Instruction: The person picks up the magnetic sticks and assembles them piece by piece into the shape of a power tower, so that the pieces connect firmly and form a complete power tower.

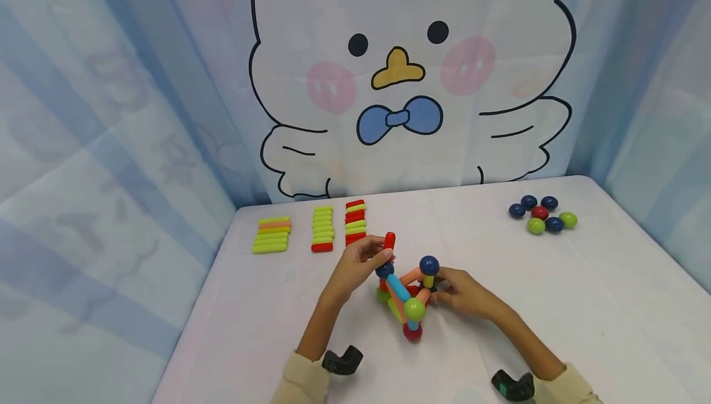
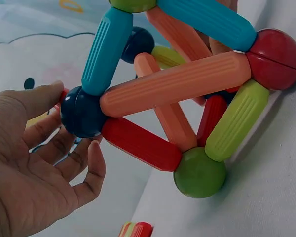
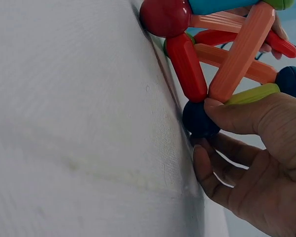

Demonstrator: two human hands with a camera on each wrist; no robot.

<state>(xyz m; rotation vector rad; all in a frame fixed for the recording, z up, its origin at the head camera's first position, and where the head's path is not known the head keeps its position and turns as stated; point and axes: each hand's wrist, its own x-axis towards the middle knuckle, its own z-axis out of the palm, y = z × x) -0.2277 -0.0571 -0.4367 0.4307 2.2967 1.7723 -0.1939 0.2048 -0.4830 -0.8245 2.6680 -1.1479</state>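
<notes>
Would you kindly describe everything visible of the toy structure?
The structure is an open frame of glossy, plastic-looking balls, dark blue, green and red, joined by ridged blue, orange, red and yellow-green rods. It seems to stand on the tabletop. The left hand pinches a red rod at one upper blue ball; the right hand grips a lower one.

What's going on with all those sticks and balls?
Someone is handling a frame of colourful ridged sticks and smooth round balls on a white-covered table. Their left hand pinches a red stick above one dark blue ball, while their right hand grips another dark blue ball near the table. More sticks lie in three columns, and loose balls sit far right.
</notes>
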